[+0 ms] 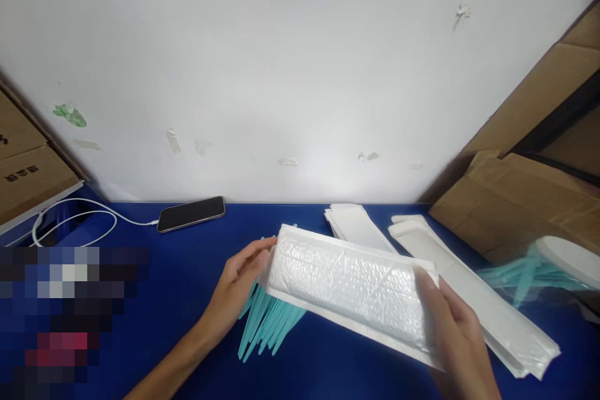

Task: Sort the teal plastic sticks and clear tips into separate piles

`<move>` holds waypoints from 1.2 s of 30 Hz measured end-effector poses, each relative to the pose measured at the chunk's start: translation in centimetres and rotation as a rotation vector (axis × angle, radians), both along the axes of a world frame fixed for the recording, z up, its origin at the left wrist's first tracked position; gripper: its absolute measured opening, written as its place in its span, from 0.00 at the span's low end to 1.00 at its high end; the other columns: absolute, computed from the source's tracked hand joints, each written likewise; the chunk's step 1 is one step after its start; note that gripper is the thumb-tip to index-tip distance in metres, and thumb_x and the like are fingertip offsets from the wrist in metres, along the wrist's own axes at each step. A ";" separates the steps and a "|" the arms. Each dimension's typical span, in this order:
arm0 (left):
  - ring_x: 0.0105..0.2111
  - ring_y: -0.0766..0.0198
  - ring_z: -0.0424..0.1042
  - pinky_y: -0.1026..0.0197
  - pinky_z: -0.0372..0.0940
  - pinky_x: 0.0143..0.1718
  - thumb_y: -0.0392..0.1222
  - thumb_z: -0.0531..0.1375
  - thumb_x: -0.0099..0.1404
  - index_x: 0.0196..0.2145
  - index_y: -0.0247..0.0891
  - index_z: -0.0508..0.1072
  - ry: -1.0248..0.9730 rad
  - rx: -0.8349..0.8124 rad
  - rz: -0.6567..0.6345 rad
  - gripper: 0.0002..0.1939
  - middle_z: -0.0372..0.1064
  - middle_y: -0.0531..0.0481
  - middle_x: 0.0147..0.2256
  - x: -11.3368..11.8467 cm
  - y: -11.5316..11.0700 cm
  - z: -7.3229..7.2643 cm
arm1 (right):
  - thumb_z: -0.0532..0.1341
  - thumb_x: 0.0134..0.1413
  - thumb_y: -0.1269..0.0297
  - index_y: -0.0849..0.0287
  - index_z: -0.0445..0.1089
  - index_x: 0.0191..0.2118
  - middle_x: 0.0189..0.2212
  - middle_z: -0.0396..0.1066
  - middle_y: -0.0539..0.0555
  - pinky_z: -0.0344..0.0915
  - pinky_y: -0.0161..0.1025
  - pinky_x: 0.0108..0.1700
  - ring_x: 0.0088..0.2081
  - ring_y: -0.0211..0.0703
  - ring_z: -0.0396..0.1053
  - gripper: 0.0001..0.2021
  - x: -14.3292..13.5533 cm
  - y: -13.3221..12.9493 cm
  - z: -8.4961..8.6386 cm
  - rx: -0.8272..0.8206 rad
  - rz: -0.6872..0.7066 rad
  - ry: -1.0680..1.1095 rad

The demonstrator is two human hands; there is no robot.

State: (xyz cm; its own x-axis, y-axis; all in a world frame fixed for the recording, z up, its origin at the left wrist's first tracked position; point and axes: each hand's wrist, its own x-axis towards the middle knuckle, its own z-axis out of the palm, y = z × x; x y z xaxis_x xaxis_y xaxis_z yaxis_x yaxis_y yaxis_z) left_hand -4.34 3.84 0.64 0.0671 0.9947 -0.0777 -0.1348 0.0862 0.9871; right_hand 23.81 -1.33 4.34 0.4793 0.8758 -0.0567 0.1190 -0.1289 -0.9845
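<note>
Over the blue table (173, 287), the padded mailer (347, 287) slants from far left to near right. The right hand (458, 325) clasps its right end; the left hand (238, 278) touches its left end, grip unclear, above teal sticks (269, 322).

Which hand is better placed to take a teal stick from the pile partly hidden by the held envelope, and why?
Probably the left hand, at the left end of the envelope, close beside the teal sticks; the right hand grips the other end.

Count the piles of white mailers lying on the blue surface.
2: the left pile, partly hidden behind the held bubble mailer, and the right pile. Others may be hidden.
</note>
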 end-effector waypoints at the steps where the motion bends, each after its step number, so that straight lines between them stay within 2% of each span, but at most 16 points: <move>1: 0.59 0.51 0.66 0.57 0.61 0.58 0.52 0.59 0.69 0.56 0.43 0.74 -0.005 0.000 -0.003 0.21 0.71 0.46 0.56 0.0 -0.2 0.0 | 0.64 0.53 0.43 0.56 0.78 0.48 0.40 0.80 0.56 0.74 0.42 0.34 0.40 0.55 0.76 0.24 -0.1 0.0 0.2 0.006 -0.010 -0.012; 3: 0.64 0.49 0.60 0.54 0.60 0.61 0.54 0.59 0.69 0.60 0.45 0.70 -0.034 -0.056 0.022 0.24 0.67 0.47 0.60 0.0 -0.7 -0.3 | 0.64 0.53 0.42 0.57 0.78 0.46 0.38 0.80 0.56 0.73 0.41 0.32 0.38 0.55 0.75 0.25 -0.3 0.1 0.6 0.014 0.009 -0.031; 5: 0.65 0.47 0.57 0.54 0.61 0.60 0.54 0.63 0.66 0.60 0.45 0.70 -0.053 -0.156 0.107 0.27 0.66 0.47 0.61 -0.1 -1.0 -0.7 | 0.63 0.53 0.41 0.58 0.78 0.44 0.37 0.79 0.56 0.72 0.41 0.32 0.37 0.54 0.75 0.25 -0.7 0.4 1.1 0.019 0.080 -0.058; 8: 0.60 0.47 0.66 0.56 0.68 0.54 0.51 0.67 0.63 0.56 0.39 0.73 -0.188 -0.316 0.208 0.26 0.72 0.43 0.55 0.0 -0.8 -0.7 | 0.62 0.54 0.41 0.57 0.78 0.44 0.36 0.79 0.54 0.71 0.42 0.36 0.37 0.54 0.74 0.25 -1.6 1.0 1.7 0.019 0.179 -0.094; 10: 0.54 0.51 0.72 0.60 0.71 0.48 0.47 0.66 0.65 0.54 0.35 0.74 -0.310 -0.352 0.192 0.22 0.75 0.42 0.51 0.1 -0.3 -0.2 | 0.61 0.55 0.40 0.56 0.77 0.47 0.39 0.79 0.55 0.72 0.45 0.39 0.41 0.57 0.74 0.25 -2.2 1.6 2.1 0.021 0.223 -0.072; 13: 0.46 0.54 0.76 0.63 0.73 0.39 0.43 0.64 0.67 0.51 0.32 0.75 -0.435 -0.349 0.109 0.18 0.77 0.40 0.46 0.0 0.2 0.6 | 0.61 0.55 0.40 0.49 0.74 0.54 0.49 0.76 0.57 0.72 0.50 0.48 0.50 0.61 0.72 0.27 -3.0 2.4 2.5 0.099 0.356 0.025; 15: 0.42 0.55 0.78 0.63 0.73 0.35 0.42 0.64 0.67 0.50 0.31 0.76 -0.475 -0.361 0.070 0.17 0.78 0.40 0.44 -0.2 0.3 0.8 | 0.61 0.50 0.34 0.43 0.69 0.60 0.56 0.72 0.57 0.70 0.54 0.53 0.57 0.63 0.69 0.34 -3.6 2.6 2.8 0.185 0.476 0.136; 17: 0.38 0.56 0.78 0.64 0.73 0.32 0.42 0.64 0.67 0.50 0.31 0.76 -0.507 -0.366 0.057 0.17 0.78 0.40 0.42 -0.4 0.3 0.5 | 0.65 0.39 0.29 0.42 0.62 0.65 0.60 0.68 0.59 0.69 0.56 0.54 0.60 0.67 0.64 0.46 -4.3 2.7 3.3 0.250 0.589 0.226; 18: 0.37 0.56 0.78 0.64 0.72 0.31 0.42 0.64 0.66 0.51 0.31 0.75 -0.520 -0.366 0.054 0.18 0.78 0.40 0.42 -0.5 0.2 0.3 | 0.69 0.34 0.31 0.42 0.58 0.67 0.61 0.66 0.59 0.69 0.57 0.54 0.62 0.68 0.62 0.52 -4.7 2.8 3.7 0.261 0.642 0.240; 20: 0.38 0.56 0.78 0.63 0.72 0.32 0.41 0.64 0.66 0.54 0.33 0.73 -0.541 -0.360 0.045 0.20 0.78 0.41 0.44 -0.6 0.3 0.0 | 0.76 0.31 0.43 0.39 0.47 0.70 0.64 0.62 0.58 0.68 0.56 0.55 0.64 0.66 0.59 0.59 -5.5 3.2 4.5 0.243 0.756 0.188; 22: 0.40 0.56 0.78 0.62 0.72 0.34 0.41 0.63 0.67 0.58 0.35 0.71 -0.566 -0.361 0.042 0.22 0.77 0.42 0.46 -0.6 0.4 -0.1 | 0.77 0.37 0.56 0.35 0.38 0.71 0.66 0.58 0.55 0.66 0.55 0.59 0.65 0.59 0.58 0.61 -6.2 3.9 5.6 0.206 0.891 0.096; 24: 0.44 0.54 0.77 0.60 0.72 0.38 0.41 0.60 0.68 0.59 0.35 0.68 -0.600 -0.378 0.028 0.23 0.76 0.42 0.49 -0.6 0.6 0.0 | 0.76 0.42 0.64 0.34 0.36 0.71 0.67 0.56 0.54 0.65 0.53 0.60 0.65 0.55 0.59 0.59 -6.8 4.7 6.7 0.191 1.006 0.032; 27: 0.48 0.50 0.76 0.55 0.71 0.45 0.47 0.57 0.71 0.60 0.34 0.68 -0.634 -0.384 -0.024 0.24 0.76 0.42 0.50 -0.6 0.7 0.2 | 0.74 0.44 0.66 0.33 0.37 0.70 0.65 0.57 0.53 0.69 0.51 0.56 0.61 0.53 0.63 0.57 -8.1 5.6 7.8 0.208 1.028 -0.004; 31: 0.48 0.47 0.76 0.51 0.70 0.48 0.57 0.54 0.70 0.58 0.32 0.70 -0.689 -0.429 -0.106 0.29 0.77 0.40 0.47 -0.8 0.6 0.2 | 0.74 0.46 0.63 0.36 0.40 0.69 0.61 0.62 0.53 0.73 0.50 0.51 0.55 0.52 0.68 0.53 -10.1 5.8 8.2 0.256 1.025 -0.019; 33: 0.47 0.47 0.77 0.51 0.70 0.48 0.57 0.54 0.70 0.57 0.31 0.71 -0.719 -0.452 -0.102 0.29 0.78 0.40 0.44 -0.9 0.6 0.1 | 0.73 0.48 0.62 0.37 0.42 0.69 0.59 0.63 0.53 0.74 0.49 0.49 0.52 0.51 0.70 0.50 -10.7 5.7 8.2 0.296 1.037 -0.042; 36: 0.45 0.50 0.77 0.53 0.71 0.46 0.54 0.55 0.70 0.58 0.39 0.70 -0.718 -0.433 -0.060 0.25 0.79 0.45 0.44 -1.0 0.6 -0.1 | 0.72 0.49 0.61 0.36 0.45 0.68 0.58 0.65 0.52 0.75 0.47 0.46 0.51 0.51 0.70 0.46 -10.8 5.6 8.4 0.370 0.964 -0.053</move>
State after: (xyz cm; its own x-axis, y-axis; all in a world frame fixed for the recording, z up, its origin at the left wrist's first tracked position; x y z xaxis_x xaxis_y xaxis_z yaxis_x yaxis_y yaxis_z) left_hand -5.32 4.41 0.53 0.2976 0.8802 -0.3697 -0.7009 0.4644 0.5414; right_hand 13.05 4.25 12.75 -0.4412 0.8474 0.2954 0.0555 0.3543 -0.9335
